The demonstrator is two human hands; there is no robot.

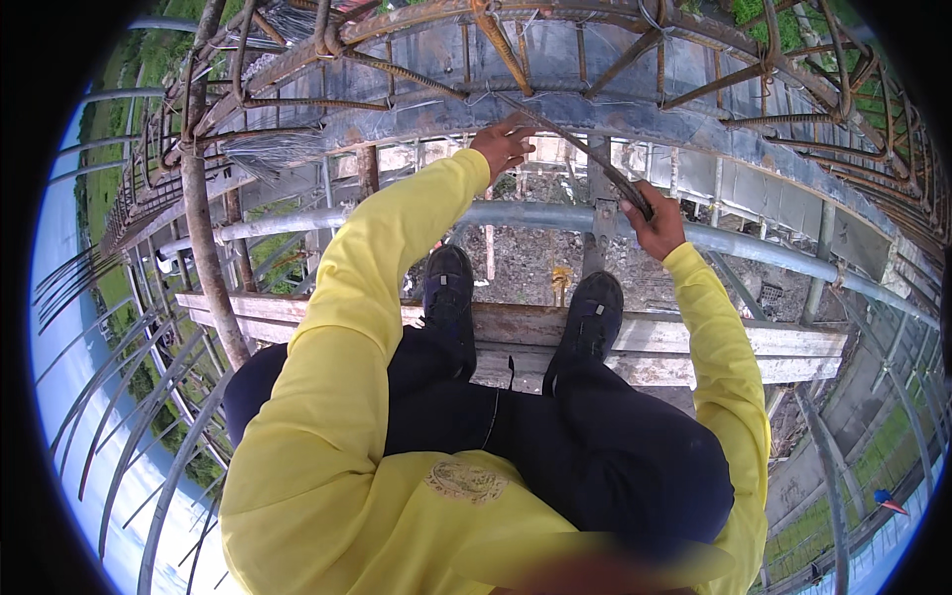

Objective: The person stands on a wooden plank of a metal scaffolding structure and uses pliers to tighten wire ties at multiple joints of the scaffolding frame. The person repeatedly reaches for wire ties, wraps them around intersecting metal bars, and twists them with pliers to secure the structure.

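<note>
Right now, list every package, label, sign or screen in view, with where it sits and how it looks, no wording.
Round yellowish printed emblem: on the yellow long-sleeved shirt, low centre of the picture, a faded circular patch.
Small light tag: on the left black shoe, too small to tell more.
No packages, signs or screens show among the rusty steel reinforcing bars.

Both hands on one rebar — left hand, right hand.

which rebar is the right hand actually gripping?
The loose dark bar running diagonally from the left hand down into the right hand. The other rusty bars are tied into the beam cage.
</note>
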